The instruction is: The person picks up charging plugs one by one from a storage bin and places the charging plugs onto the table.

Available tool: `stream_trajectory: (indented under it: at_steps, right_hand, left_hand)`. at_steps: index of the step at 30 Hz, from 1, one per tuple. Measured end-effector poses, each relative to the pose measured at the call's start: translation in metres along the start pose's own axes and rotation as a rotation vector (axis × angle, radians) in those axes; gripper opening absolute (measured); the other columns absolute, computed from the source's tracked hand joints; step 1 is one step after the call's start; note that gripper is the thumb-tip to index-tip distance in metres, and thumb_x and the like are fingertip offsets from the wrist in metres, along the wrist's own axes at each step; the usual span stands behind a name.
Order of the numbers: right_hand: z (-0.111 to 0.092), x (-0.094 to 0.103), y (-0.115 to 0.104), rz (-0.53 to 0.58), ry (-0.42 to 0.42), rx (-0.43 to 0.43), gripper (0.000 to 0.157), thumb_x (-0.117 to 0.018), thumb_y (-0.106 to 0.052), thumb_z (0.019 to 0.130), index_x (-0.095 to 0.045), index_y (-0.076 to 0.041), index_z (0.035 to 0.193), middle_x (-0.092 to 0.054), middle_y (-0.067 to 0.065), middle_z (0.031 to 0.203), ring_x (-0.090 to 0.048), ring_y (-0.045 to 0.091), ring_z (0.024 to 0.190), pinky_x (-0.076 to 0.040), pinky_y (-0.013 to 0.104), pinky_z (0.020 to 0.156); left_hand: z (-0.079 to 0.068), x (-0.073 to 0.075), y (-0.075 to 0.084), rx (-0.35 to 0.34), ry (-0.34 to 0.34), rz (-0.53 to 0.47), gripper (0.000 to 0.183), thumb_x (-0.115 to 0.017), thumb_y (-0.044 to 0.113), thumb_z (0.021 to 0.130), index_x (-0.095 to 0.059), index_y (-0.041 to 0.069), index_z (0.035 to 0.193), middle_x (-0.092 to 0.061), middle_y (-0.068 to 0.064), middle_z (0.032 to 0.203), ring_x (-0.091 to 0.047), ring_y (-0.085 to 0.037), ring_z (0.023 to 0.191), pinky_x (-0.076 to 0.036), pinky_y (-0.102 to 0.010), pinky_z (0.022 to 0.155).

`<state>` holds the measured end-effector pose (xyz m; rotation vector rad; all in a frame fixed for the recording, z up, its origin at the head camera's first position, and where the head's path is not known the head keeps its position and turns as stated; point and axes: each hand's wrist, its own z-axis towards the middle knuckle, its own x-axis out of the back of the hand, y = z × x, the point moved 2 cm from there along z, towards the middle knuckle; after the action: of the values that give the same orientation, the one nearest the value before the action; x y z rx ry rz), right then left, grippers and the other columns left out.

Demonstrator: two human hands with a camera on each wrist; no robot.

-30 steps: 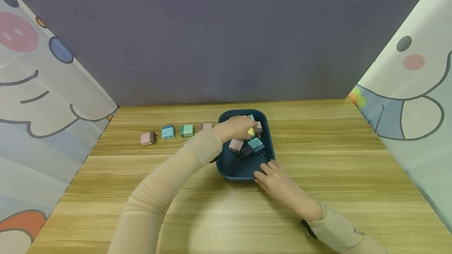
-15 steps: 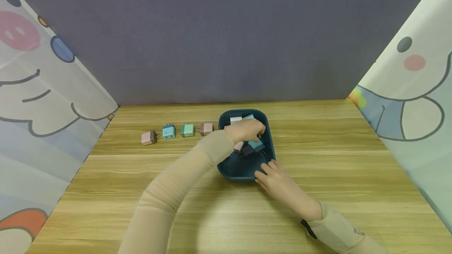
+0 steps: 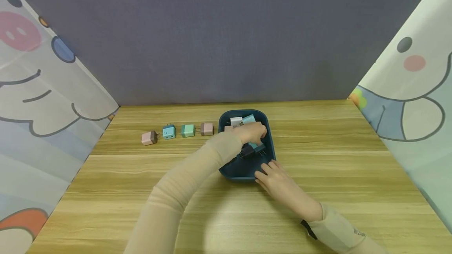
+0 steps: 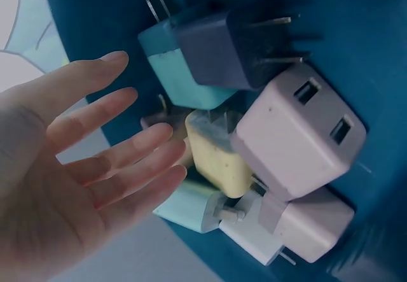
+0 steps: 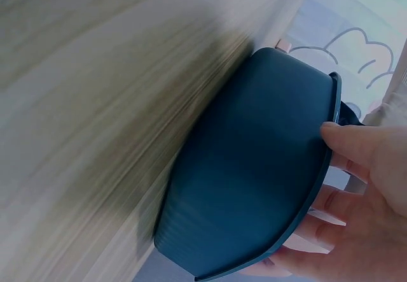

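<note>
A dark blue plastic bin (image 3: 243, 171) holds several plug-in USB chargers. My left hand (image 3: 250, 131) reaches into it from the left. In the left wrist view, the fingers of my left hand (image 4: 76, 148) are spread and loosely bent, with nothing between them. Close to the fingertips lie a yellow charger (image 4: 219, 158), a teal one (image 4: 184, 78) and a pale aqua one (image 4: 191, 205). A navy charger (image 4: 206, 46), a pink two-port one (image 4: 296, 135), a smaller pink one (image 4: 318, 221) and a white one (image 4: 251, 234) lie around them. My right hand (image 3: 277, 181) grips the bin's near right rim, thumb outside.
Left of the bin, a row of chargers lies on the wooden table (image 3: 318, 160): pink (image 3: 149, 138), blue (image 3: 169, 132), green (image 3: 188, 130) and dusty pink (image 3: 206, 129). A grey panel (image 3: 226, 42) stands along the back, with cartoon-print sheets (image 3: 416, 109) at both sides.
My left hand has shifted right and slightly nearer inside the bin, uncovering the white and light blue chargers at its back. The right hand and the row on the table stay put.
</note>
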<state>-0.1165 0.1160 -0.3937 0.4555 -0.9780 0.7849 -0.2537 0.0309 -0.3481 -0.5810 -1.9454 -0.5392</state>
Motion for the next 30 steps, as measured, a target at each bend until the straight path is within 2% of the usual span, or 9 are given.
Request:
stream_trajectory:
  at_steps: [7,11,18,23,30]
  right_hand:
    - [0.000,0.000,0.000,0.005,0.007,0.004,0.016,-0.072,-0.013,0.070,-0.058,-0.011,0.077,-0.048,0.003,0.072,-0.052,0.019,0.068,-0.047,0.044,0.077]
    - [0.000,0.000,0.000,0.007,0.006,-0.002,0.016,-0.072,-0.013,0.070,-0.058,-0.011,0.077,-0.048,0.002,0.072,-0.052,0.019,0.069,-0.047,0.044,0.077]
    - [0.000,0.000,-0.001,0.013,-0.005,-0.015,0.015,-0.072,-0.013,0.071,-0.059,-0.011,0.077,-0.049,0.003,0.072,-0.052,0.019,0.070,-0.047,0.046,0.077]
    - [0.000,0.000,-0.001,0.012,-0.002,-0.020,0.014,-0.072,-0.013,0.071,-0.060,-0.011,0.077,-0.050,0.003,0.073,-0.053,0.019,0.070,-0.047,0.046,0.078]
    - [0.000,-0.001,-0.001,0.009,0.003,-0.018,0.015,-0.072,-0.013,0.071,-0.060,-0.010,0.077,-0.050,0.004,0.074,-0.053,0.020,0.071,-0.047,0.046,0.077]
  left_hand:
    - [0.006,-0.007,0.003,0.025,0.003,-0.009,0.014,-0.063,0.021,0.082,-0.059,0.014,0.093,-0.048,-0.003,0.099,-0.049,-0.013,0.079,-0.043,-0.022,0.062]
    - [0.009,-0.009,0.004,0.049,-0.009,-0.026,0.015,-0.065,0.022,0.081,-0.059,0.013,0.091,-0.048,-0.004,0.097,-0.051,-0.012,0.075,-0.043,-0.022,0.059]
    - [0.015,-0.014,0.006,0.060,-0.014,-0.031,0.021,-0.065,0.022,0.080,-0.060,0.011,0.097,-0.056,-0.002,0.090,-0.053,-0.012,0.070,-0.042,-0.022,0.056]
    - [0.018,-0.019,0.008,0.075,-0.010,-0.034,0.033,-0.064,0.019,0.081,-0.055,0.010,0.112,-0.056,-0.003,0.101,-0.052,-0.013,0.074,-0.041,-0.022,0.058]
    - [0.019,-0.021,0.010,0.095,0.023,-0.054,0.037,-0.065,0.015,0.079,-0.054,0.011,0.114,-0.056,-0.003,0.102,-0.052,-0.013,0.076,-0.042,-0.021,0.058]
